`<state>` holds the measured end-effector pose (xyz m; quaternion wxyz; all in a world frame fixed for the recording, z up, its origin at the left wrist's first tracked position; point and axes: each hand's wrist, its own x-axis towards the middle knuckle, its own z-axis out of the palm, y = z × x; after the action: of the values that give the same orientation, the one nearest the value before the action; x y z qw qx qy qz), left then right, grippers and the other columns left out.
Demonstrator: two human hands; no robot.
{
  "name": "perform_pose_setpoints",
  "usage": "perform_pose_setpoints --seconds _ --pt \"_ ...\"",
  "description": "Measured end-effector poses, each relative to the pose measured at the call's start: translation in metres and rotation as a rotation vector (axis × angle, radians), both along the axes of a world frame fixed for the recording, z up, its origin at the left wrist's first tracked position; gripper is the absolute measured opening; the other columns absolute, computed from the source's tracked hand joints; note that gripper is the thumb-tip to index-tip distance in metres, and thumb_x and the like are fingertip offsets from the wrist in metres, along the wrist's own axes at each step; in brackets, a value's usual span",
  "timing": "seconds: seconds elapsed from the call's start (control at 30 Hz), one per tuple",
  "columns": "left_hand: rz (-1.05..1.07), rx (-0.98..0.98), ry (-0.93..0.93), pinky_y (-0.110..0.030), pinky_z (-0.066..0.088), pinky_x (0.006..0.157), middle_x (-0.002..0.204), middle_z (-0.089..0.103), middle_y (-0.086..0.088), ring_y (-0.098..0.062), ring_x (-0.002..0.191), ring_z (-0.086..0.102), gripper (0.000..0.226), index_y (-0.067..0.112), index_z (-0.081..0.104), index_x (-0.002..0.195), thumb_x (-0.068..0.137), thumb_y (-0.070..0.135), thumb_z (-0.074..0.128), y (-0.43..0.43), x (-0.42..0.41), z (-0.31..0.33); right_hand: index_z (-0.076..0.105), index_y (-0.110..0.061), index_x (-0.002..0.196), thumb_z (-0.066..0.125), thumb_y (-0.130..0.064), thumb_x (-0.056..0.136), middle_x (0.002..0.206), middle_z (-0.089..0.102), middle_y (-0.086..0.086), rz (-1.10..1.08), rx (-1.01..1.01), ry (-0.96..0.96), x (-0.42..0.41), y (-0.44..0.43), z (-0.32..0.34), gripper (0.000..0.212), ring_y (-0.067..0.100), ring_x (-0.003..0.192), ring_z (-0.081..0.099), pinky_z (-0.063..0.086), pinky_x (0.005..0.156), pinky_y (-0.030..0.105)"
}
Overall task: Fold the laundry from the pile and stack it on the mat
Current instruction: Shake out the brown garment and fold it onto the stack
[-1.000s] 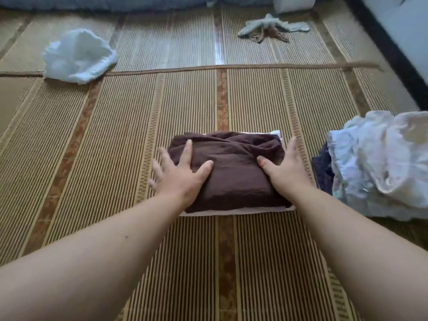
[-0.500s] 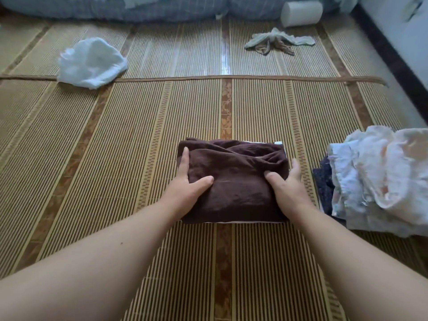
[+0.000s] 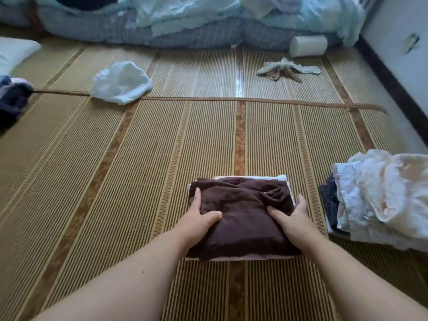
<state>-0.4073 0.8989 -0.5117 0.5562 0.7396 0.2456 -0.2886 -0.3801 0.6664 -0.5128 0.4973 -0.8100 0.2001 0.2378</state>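
the folded brown cloth (image 3: 240,218) lies on the mat (image 3: 115,181) straight in front of the person, caught between both hands. the left hand (image 3: 199,218) clasps its left edge: the thumb lies across the top, a finger runs along the side, and the rest drop out of sight down the edge. the right hand (image 3: 294,216) mirrors it on the right edge, thumb pressed into the top so the fabric puckers beside it, fingers wrapped round the side. both forearms reach in bare from the near edge of the view.

the brown cloth is a dark chocolate colour, soft and thick-looking, folded into a rough rectangle with loose creases bunched at its far side. it sits on top of folded white pieces (image 3: 281,178), whose pale edges peek out at the far right corner and along the near side.

just to the right rests the laundry pile (image 3: 382,195), a rumpled heap of whitish fabric with faint peach patches, and a dark blue patterned cloth (image 3: 328,205) shows at its left side. well beyond, a crumpled white cloth (image 3: 121,82) lies on the mat's brown seam, a pale green and tan cloth (image 3: 287,69) is sprawled near a white roll (image 3: 309,46), and light blue bedding (image 3: 185,26) is heaped along the far wall.
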Motion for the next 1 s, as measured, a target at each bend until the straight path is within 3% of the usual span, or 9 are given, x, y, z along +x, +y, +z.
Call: perform_pose_setpoints --seconds 0.3,0.47,0.53,0.63,0.77,0.9,1.0 --pt "0.083 -0.158 -0.113 -0.046 0.032 0.112 0.156 0.022 -0.004 -0.028 0.132 0.039 0.099 0.048 -0.006 0.146 0.082 0.036 0.068 0.002 -0.013 -0.007 -0.005 -0.025 0.152 0.069 -0.038 0.084 0.156 0.022 0.008 -0.026 0.104 -0.092 -0.014 -0.003 -0.007 0.101 0.026 0.141 0.026 0.021 0.115 0.041" --pt "0.122 -0.267 -0.155 -0.046 0.036 0.11 0.153 0.026 -0.004 -0.029 0.129 0.043 0.098 0.045 0.001 0.148 0.083 0.025 0.07 0.002 -0.014 0.002 0.013 -0.037 0.147 0.076 -0.059 0.06 0.148 0.039 0.003 0.001 0.14 -0.174 -0.019 -0.003 0.004 0.11 0.022 0.131 0.043 0.033 0.111 0.049" --pt "0.131 -0.256 -0.199 -0.04 0.035 0.109 0.153 0.027 -0.003 -0.027 0.13 0.041 0.096 0.044 0.002 0.149 0.083 0.024 0.069 0.005 -0.018 0.013 0.011 -0.037 0.149 0.075 -0.047 0.074 0.149 0.039 0.001 0.01 0.156 -0.213 -0.022 0.0 0.015 0.099 0.02 0.131 0.042 0.031 0.112 0.047" --pt "0.141 -0.241 -0.25 -0.041 0.033 0.111 0.151 0.03 -0.001 -0.023 0.129 0.042 0.098 0.047 0.004 0.148 0.079 0.027 0.071 0.017 -0.027 0.039 0.007 -0.036 0.15 0.069 -0.035 0.084 0.149 0.036 -0.003 0.037 0.16 -0.279 -0.026 0.013 0.042 0.091 0.016 0.131 0.04 0.028 0.113 0.04" --pt "0.196 -0.288 -0.313 -0.045 0.037 0.109 0.145 0.037 0.003 -0.018 0.123 0.049 0.106 0.052 0.003 0.145 0.067 0.034 0.073 0.053 -0.044 0.09 0.005 -0.031 0.152 0.067 -0.026 0.085 0.131 0.036 -0.011 0.129 0.224 -0.352 -0.024 0.049 0.103 0.091 0.006 0.119 0.037 0.028 0.1 0.026" --pt "0.316 -0.286 -0.438 -0.042 0.039 0.108 0.141 0.045 0.007 -0.011 0.121 0.053 0.112 0.052 0.006 0.145 0.06 0.037 0.076 0.102 -0.067 0.138 0.003 -0.038 0.15 0.067 -0.028 0.083 0.123 0.04 -0.021 0.266 0.302 -0.395 -0.021 0.105 0.165 0.093 0.009 0.119 0.039 0.032 0.103 0.031" --pt "0.418 -0.28 -0.511 -0.042 0.044 0.104 0.134 0.053 0.008 -0.012 0.117 0.058 0.104 0.054 0.015 0.145 0.061 0.035 0.075 0.145 -0.091 0.168 0.012 -0.04 0.149 0.067 -0.025 0.084 0.123 0.047 -0.021 0.356 0.34 -0.432 -0.019 0.161 0.195 0.087 0.007 0.118 0.047 0.037 0.105 0.032"
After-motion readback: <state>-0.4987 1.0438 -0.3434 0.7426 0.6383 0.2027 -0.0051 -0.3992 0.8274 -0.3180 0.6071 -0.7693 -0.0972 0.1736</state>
